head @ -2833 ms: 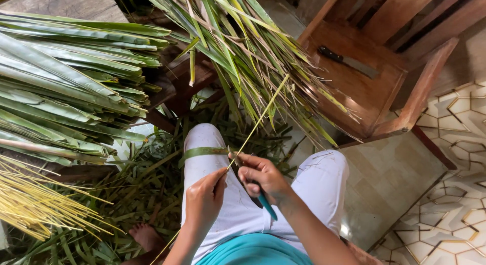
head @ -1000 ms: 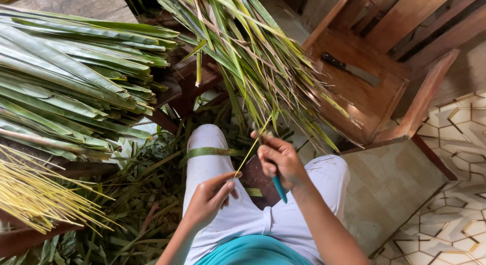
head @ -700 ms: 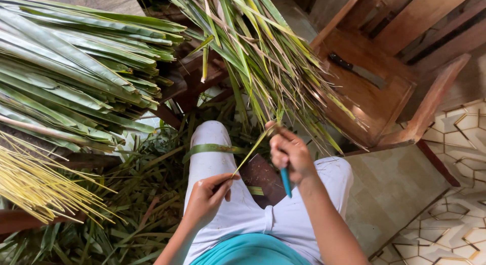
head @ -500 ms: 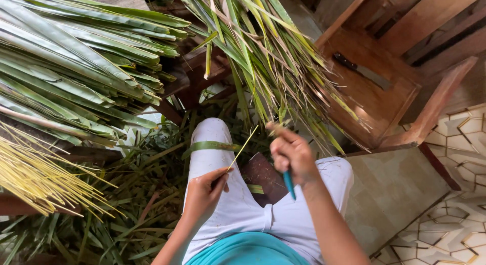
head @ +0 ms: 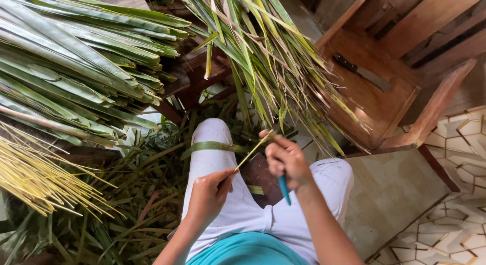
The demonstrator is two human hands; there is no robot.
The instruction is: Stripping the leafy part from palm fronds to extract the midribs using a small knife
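Head view: leaf rib (head: 250,154) spans both hands (head: 283,161).

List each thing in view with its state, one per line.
left hand: pinching the leaf rib's lower end
right hand: gripping teal-handled knife, blade hidden
leaf rib: held taut between both hands
large knife: lying on wooden chair
stripped ribs: piled left
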